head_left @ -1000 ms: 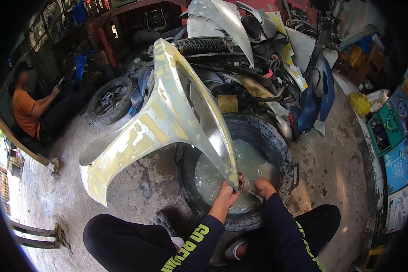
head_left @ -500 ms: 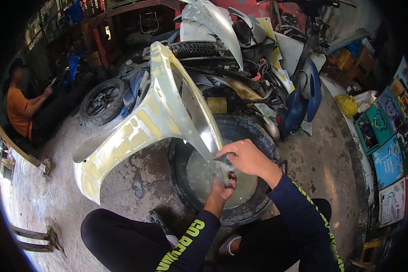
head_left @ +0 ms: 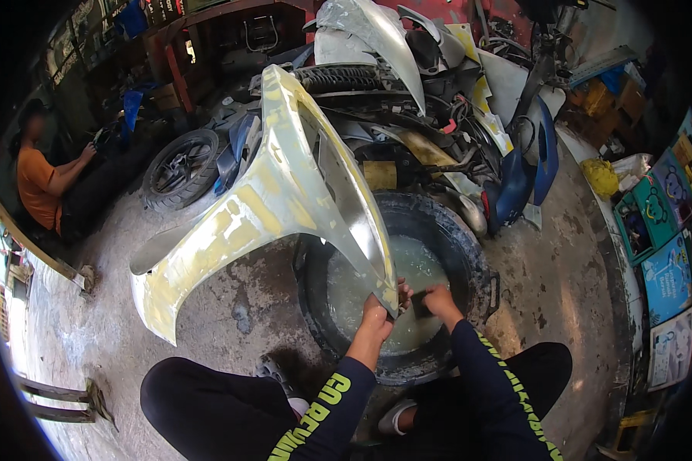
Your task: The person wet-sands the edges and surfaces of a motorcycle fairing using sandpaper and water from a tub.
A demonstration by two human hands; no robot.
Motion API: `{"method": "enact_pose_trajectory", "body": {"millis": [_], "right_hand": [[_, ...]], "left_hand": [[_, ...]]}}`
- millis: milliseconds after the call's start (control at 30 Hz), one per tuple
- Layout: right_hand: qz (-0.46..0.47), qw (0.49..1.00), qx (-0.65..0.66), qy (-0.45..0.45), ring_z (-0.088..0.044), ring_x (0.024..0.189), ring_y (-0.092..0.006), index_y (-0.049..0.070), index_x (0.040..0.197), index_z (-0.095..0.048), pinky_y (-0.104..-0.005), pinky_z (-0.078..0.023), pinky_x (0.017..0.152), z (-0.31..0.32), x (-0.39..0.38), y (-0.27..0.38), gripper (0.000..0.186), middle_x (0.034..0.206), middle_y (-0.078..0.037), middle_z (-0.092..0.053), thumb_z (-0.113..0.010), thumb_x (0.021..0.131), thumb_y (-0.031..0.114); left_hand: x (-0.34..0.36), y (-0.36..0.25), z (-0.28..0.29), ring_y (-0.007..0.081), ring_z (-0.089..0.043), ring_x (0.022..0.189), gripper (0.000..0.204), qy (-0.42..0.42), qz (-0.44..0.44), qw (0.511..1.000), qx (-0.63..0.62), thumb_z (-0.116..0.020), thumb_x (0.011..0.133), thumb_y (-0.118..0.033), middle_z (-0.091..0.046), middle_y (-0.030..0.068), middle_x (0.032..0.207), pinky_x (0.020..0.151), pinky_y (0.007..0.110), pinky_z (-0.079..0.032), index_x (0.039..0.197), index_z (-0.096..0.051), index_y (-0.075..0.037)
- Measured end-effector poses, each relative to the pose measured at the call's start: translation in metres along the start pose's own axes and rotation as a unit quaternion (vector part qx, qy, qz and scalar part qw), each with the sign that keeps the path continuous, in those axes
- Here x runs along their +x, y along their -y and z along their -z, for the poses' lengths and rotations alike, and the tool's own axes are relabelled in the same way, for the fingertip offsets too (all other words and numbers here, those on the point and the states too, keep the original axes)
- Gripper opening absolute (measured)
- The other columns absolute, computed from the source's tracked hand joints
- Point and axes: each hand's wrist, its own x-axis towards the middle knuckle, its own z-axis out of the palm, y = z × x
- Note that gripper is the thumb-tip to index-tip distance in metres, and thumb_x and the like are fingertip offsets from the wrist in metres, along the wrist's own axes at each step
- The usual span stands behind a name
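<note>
A large motorcycle fairing panel (head_left: pixel 242 207), patched in yellow filler and pale grey, slants across the middle, its upper end raised. My left hand (head_left: pixel 375 323) is closed round its narrow lower tip, over a black round tub (head_left: pixel 475 265). Cloudy greyish water (head_left: pixel 350 280) lies in the tub. Just right of that tip, my right hand (head_left: pixel 441 304) is over the water, apart from the panel. Its fingers are curled; a small dark thing shows at them, too unclear to name.
Behind the tub lies a heap of motorcycle parts, with a blue panel (head_left: pixel 544 154) at its right. A wheel (head_left: pixel 181 170) rests on the floor at left. Farther left sits a person in an orange shirt (head_left: pixel 37 184). Coloured boxes (head_left: pixel 665 269) line the right side.
My right hand has come off the panel's lower edge and moved down and right over the water. My left hand still holds the tip. The view has shifted slightly.
</note>
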Motion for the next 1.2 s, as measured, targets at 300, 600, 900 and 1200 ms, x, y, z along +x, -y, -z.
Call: {"method": "enact_pose_trajectory", "body": {"millis": [300, 600, 900, 1200], "right_hand": [[-0.163, 0.986, 0.031, -0.001, -0.067, 0.092, -0.0367, -0.003, 0.107, -0.067, -0.0436, -0.053, 0.08, -0.043, 0.025, -0.087, 0.03, 0.105, -0.019, -0.069, -0.06, 0.08, 0.008], [0.024, 0.892, 0.378, 0.245, -0.066, 0.078, -0.0239, -0.001, 0.108, -0.061, -0.041, -0.057, 0.066, 0.105, -0.016, 0.186, 0.039, 0.093, -0.012, -0.066, -0.06, 0.069, -0.002], [0.419, 0.906, 0.017, -0.062, -0.067, 0.068, -0.025, 0.001, 0.105, -0.07, -0.0338, -0.051, 0.068, 0.095, -0.009, 0.338, 0.033, 0.082, -0.018, -0.07, -0.055, 0.076, -0.005], [0.544, 0.819, 0.003, -0.183, -0.066, 0.07, -0.0338, 0.005, 0.107, -0.07, -0.0383, -0.05, 0.069, 0.09, -0.015, 0.315, 0.03, 0.09, -0.022, -0.068, -0.056, 0.082, -0.002]], "left_hand": [[0.007, -0.004, -0.013, 0.0202, -0.065, 0.087, 0.04, 0.027, 0.009, 0.998, -0.056, -0.041, 0.1, -0.032, -0.066, 0.0093, 0.103, 0.07, 0.03, -0.053, 0.126, -0.054, -0.005], [0.007, -0.005, -0.007, 0.0196, -0.065, 0.083, 0.039, -0.054, -0.051, 0.997, -0.006, -0.037, 0.1, -0.027, -0.066, 0.012, 0.108, 0.065, 0.029, -0.053, 0.129, -0.053, -0.005], [0.012, -0.002, -0.009, 0.0238, -0.066, 0.088, 0.043, -0.041, -0.073, 0.996, -0.018, -0.032, 0.102, -0.027, -0.065, 0.015, 0.109, 0.073, 0.031, -0.057, 0.131, -0.048, 0.001], [0.002, -0.025, -0.023, 0.0266, -0.065, 0.096, 0.061, -0.017, -0.085, 0.988, -0.125, -0.031, 0.1, -0.052, -0.062, 0.0125, 0.11, 0.076, 0.035, -0.056, 0.134, -0.047, -0.004]]}}
